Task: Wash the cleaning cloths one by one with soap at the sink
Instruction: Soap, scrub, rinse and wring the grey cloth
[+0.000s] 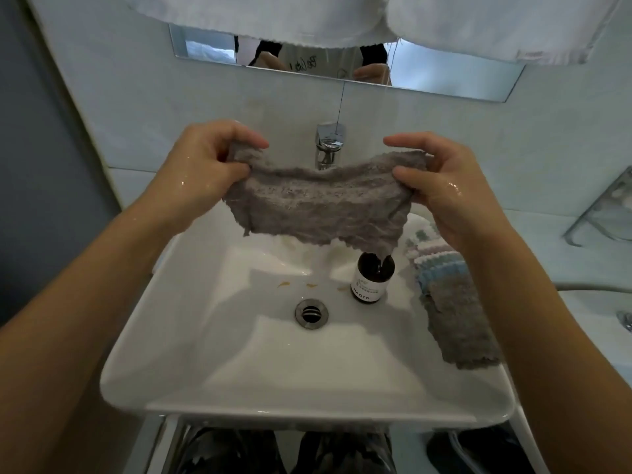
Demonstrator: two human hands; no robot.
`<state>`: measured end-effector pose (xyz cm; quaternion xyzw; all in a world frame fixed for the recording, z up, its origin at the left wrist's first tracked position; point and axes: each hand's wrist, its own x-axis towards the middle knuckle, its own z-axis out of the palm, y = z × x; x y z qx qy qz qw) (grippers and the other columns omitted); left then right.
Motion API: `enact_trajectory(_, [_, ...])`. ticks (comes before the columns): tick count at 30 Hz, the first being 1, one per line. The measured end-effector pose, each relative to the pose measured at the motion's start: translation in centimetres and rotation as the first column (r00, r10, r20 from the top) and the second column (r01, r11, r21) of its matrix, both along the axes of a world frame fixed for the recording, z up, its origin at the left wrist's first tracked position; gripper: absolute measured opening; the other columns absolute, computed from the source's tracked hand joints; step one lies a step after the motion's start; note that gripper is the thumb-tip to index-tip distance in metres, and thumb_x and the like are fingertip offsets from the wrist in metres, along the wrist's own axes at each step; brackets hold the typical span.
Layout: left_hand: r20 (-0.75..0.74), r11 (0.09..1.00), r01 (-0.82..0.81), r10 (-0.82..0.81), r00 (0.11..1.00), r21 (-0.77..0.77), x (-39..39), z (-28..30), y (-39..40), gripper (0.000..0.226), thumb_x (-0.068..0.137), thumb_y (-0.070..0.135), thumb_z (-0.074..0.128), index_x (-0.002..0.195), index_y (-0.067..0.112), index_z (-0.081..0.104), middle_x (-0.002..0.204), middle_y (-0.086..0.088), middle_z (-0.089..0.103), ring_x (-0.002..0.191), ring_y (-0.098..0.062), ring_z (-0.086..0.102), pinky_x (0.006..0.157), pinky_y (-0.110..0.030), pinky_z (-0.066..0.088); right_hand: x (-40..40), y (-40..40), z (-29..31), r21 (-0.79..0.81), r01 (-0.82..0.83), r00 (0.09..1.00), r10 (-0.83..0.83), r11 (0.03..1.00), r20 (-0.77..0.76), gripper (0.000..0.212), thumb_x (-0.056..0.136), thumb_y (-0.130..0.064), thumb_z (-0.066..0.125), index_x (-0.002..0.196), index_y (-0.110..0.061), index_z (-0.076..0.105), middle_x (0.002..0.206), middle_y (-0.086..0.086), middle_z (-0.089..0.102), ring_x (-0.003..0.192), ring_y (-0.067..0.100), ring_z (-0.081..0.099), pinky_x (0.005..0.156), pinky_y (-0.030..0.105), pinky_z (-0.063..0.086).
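Overhead, a grey cleaning cloth (316, 203) was held spread out above the sink (239, 364), in front of the tap (327, 145). The left hand (201, 165) pinched the cloth's upper left corner, thumb and fingers curled round the bunched fabric. The right hand (441, 179) held the upper right corner in the same manner, its grip closed on the edge with the thumb underneath and the forefinger extended above. Both hands and forearms were visibly wet. The cloth sagged between the two hands, its lower edge hanging free over the basin and just reaching the top of a dark soap bottle (371, 277).

That bottle stood upright inside the basin, to the right of the drain (311, 313), with a white label facing forward. Small yellowish smears marked the basin floor behind the drain. No water could be seen running from the tap.

On the sink's right rim lay a pile of further cloths (444, 285): pastel ones at the back, pale blue in the middle, and a grey one nearest, draped partly over the edge. A mirror (444, 77) ran along the wall above the tap, and white towels (478, 22) hung across the top of the view.
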<state>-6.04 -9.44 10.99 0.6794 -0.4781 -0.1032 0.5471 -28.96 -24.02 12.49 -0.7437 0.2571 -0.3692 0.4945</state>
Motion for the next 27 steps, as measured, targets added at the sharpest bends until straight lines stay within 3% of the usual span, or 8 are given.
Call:
enact_trajectory(4, [0.265, 0.994, -0.107, 0.112, 0.958, -0.030, -0.1, -0.1, -0.4, 0.029, 0.096, 0.002, 0.047, 0.112, 0.018, 0.066, 0.105, -0.003, 0.062, 0.098, -0.020, 0.059, 0.078, -0.032, 0.049, 0.3, -0.3, -0.4, -0.278, 0.176, 0.971, -0.212, 0.944, -0.107, 0.024, 0.099, -0.007, 0.054, 0.111, -0.024, 0.066, 0.084, -0.003, 0.064, 0.074, 0.010, 0.062, 0.071, 0.036, 0.060])
enact_trajectory(7, [0.184, 0.994, -0.106, 0.107, 0.977, -0.020, 0.0, -0.3, -0.6, 0.020, 0.098, 0.014, 0.051, 0.107, 0.022, 0.067, 0.105, -0.004, 0.066, 0.095, -0.023, 0.061, 0.076, -0.038, 0.053, 0.5, -0.5, -0.8, -0.340, 0.246, 0.953, -0.290, 0.908, -0.084, 0.016, 0.098, -0.017, 0.058, 0.109, -0.024, 0.069, 0.084, -0.008, 0.065, 0.072, 0.009, 0.062, 0.070, 0.033, 0.059])
enact_trajectory(11, [-0.100, 0.997, -0.058, 0.052, 0.994, -0.058, -0.4, 0.2, 0.0, 0.017, 0.096, 0.017, 0.058, 0.095, 0.032, 0.067, 0.098, -0.008, 0.067, 0.088, -0.018, 0.062, 0.066, -0.030, 0.052, 0.1, -0.7, -0.7, -0.007, 0.277, 0.961, -0.277, 0.961, 0.027, 0.012, 0.094, -0.020, 0.064, 0.105, -0.018, 0.069, 0.082, -0.002, 0.066, 0.064, 0.003, 0.061, 0.059, 0.024, 0.055])
enact_trajectory(13, [-0.148, 0.996, -0.044, 0.032, 0.989, -0.083, -0.3, 0.3, 0.1, 0.015, 0.096, 0.017, 0.058, 0.099, 0.030, 0.067, 0.096, -0.006, 0.066, 0.089, -0.015, 0.061, 0.066, -0.026, 0.051, -0.1, -1.0, -0.8, 0.185, 0.196, 0.977, -0.208, 0.963, 0.049, 0.016, 0.095, -0.017, 0.063, 0.109, -0.013, 0.069, 0.080, 0.001, 0.065, 0.062, 0.006, 0.060, 0.057, 0.023, 0.053])
enact_trajectory(15, [-0.155, 0.994, -0.039, 0.023, 0.988, -0.098, -0.2, 0.5, 0.3, 0.016, 0.096, 0.017, 0.058, 0.098, 0.029, 0.067, 0.098, -0.004, 0.066, 0.092, -0.014, 0.062, 0.068, -0.025, 0.052, -0.3, -1.2, -1.0, 0.200, 0.162, 0.984, -0.174, 0.966, 0.042, 0.016, 0.096, -0.014, 0.061, 0.109, -0.013, 0.070, 0.083, 0.001, 0.067, 0.067, 0.007, 0.062, 0.060, 0.022, 0.052])
enact_trajectory(20, [-0.090, 0.998, -0.026, 0.021, 0.996, -0.064, 0.3, 0.7, 0.5, 0.024, 0.091, 0.005, 0.062, 0.113, 0.014, 0.067, 0.087, 0.002, 0.067, 0.077, -0.001, 0.065, 0.067, -0.016, 0.053, -0.5, -1.2, -0.9, -0.016, 0.179, 0.984, -0.179, 0.984, 0.007, 0.028, 0.092, 0.002, 0.061, 0.117, -0.010, 0.066, 0.090, -0.002, 0.070, 0.074, 0.002, 0.068, 0.068, 0.018, 0.055])
enact_trajectory(24, [0.117, 0.990, -0.137, 0.132, 0.984, 0.038, 0.5, 0.5, 0.5, 0.041, 0.088, 0.006, 0.068, 0.128, 0.010, 0.061, 0.107, -0.009, 0.067, 0.098, -0.020, 0.065, 0.090, -0.034, 0.054, -0.4, -1.3, -0.9, -0.255, 0.233, 0.959, -0.266, 0.938, -0.103, 0.037, 0.084, -0.001, 0.071, 0.121, -0.007, 0.067, 0.095, 0.006, 0.071, 0.087, 0.017, 0.069, 0.085, 0.029, 0.058])
enact_trajectory(27, [0.338, 0.957, -0.287, 0.260, 0.905, 0.031, 0.0, 0.5, 0.5, 0.035, 0.088, 0.009, 0.068, 0.123, 0.009, 0.065, 0.111, -0.014, 0.067, 0.097, -0.022, 0.062, 0.090, -0.033, 0.050, -0.2, -1.0, -0.9, -0.379, 0.208, 0.934, -0.297, 0.902, -0.196, 0.037, 0.080, -0.009, 0.078, 0.116, -0.009, 0.069, 0.091, 0.003, 0.069, 0.083, 0.016, 0.067, 0.083, 0.022, 0.055])
